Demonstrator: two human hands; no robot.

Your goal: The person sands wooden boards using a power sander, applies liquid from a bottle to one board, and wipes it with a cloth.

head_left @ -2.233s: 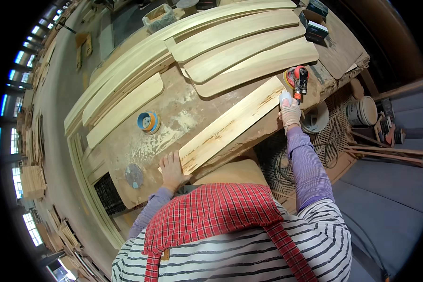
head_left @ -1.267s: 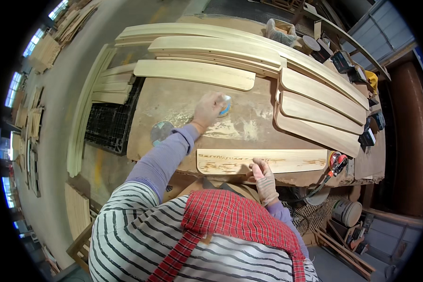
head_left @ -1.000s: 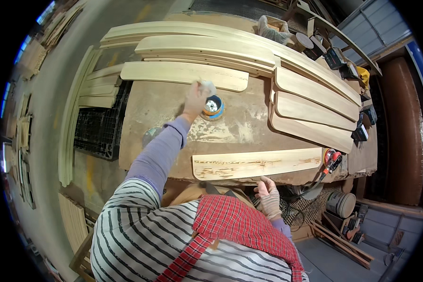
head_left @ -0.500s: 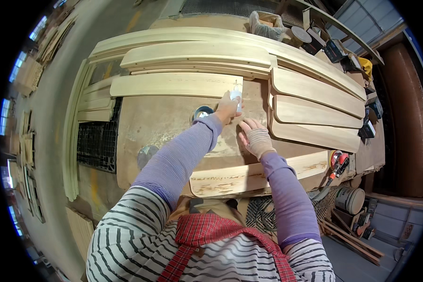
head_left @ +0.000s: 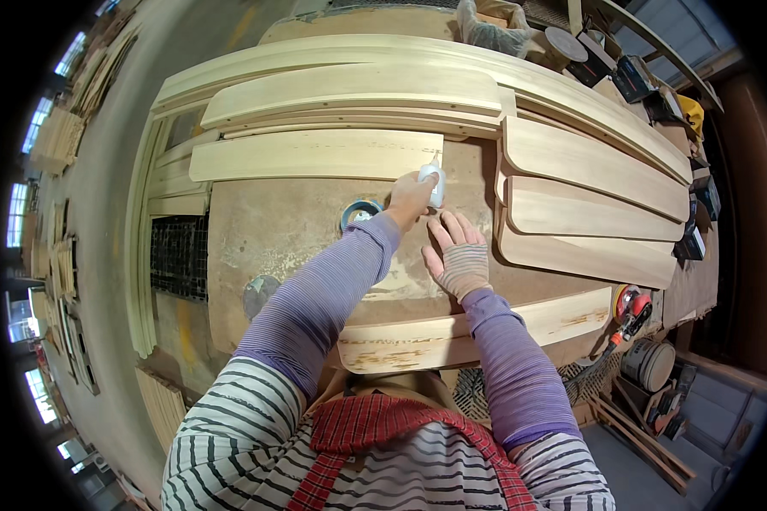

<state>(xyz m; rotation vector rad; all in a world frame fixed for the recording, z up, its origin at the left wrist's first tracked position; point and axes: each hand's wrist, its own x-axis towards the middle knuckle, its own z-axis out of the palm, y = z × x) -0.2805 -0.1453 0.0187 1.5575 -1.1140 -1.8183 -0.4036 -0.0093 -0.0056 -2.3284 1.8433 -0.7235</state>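
A white squeeze bottle [head_left: 433, 179] with a narrow tip is wrapped in the fingers of my left hand [head_left: 409, 200]. Its nozzle points away from me, at the right end of a pale wooden board [head_left: 315, 155]; whether it touches the wood I cannot tell. A broken line of small brownish marks runs along that board near its far edge. My right hand [head_left: 460, 255], in a striped fingerless glove, lies on the brown tabletop [head_left: 264, 217] with fingers stretched out, holding nothing. Nearer me, a second board [head_left: 400, 347] with brown patches lies under my right forearm.
Left of my left wrist sits a roll of tape [head_left: 349, 210]. Round-cornered boards [head_left: 596, 209] are stacked at the right, with long pale slats [head_left: 358, 53] along the far side. A red sander [head_left: 629, 308] lies at the right edge, above a white bucket [head_left: 648, 364].
The view has shifted slightly. The bottle is tilted a little differently at the board's end, still in my left hand. My right hand has drawn slightly toward me, its fingers more visibly spread.
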